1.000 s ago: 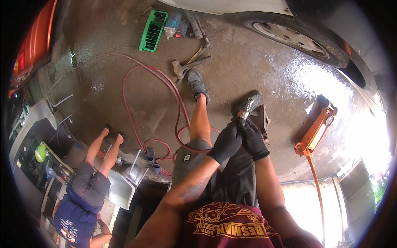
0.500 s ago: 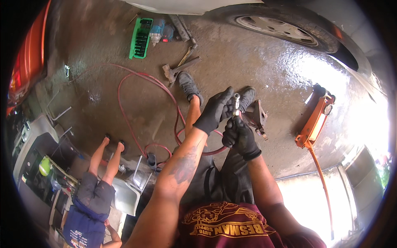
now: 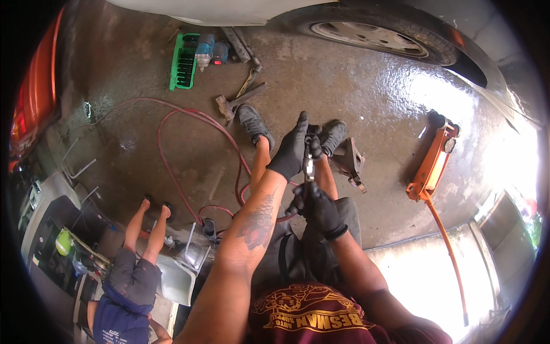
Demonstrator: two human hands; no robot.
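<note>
A small silver metal fitting (image 3: pixel 309 167) stands between my two black-gloved hands, in front of my legs. Its exact kind is not clear. My left hand (image 3: pixel 295 149) grips its far end, with the thumb and fingers closed around it. Below, the fingers of my right hand (image 3: pixel 319 207) are curled around the near end, hiding much of it. A red hose (image 3: pixel 189 198) loops over the floor left of my legs and runs behind my left forearm. Whether it joins the fitting is hidden.
A hammer (image 3: pixel 226 108) lies beside my left shoe. Farther off are a green socket case (image 3: pixel 184 60) and a blue impact wrench (image 3: pixel 204 53). A metal stand (image 3: pixel 350 160) and an orange floor jack (image 3: pixel 432 166) are to the right, a car wheel (image 3: pixel 372 40) ahead. Another person (image 3: pixel 129 281) is at lower left.
Both hands have shifted left with the metal fitting, and my right hand sits lower. The fitting is partly turned and more covered by my fingers. The whole view has shifted slightly.
</note>
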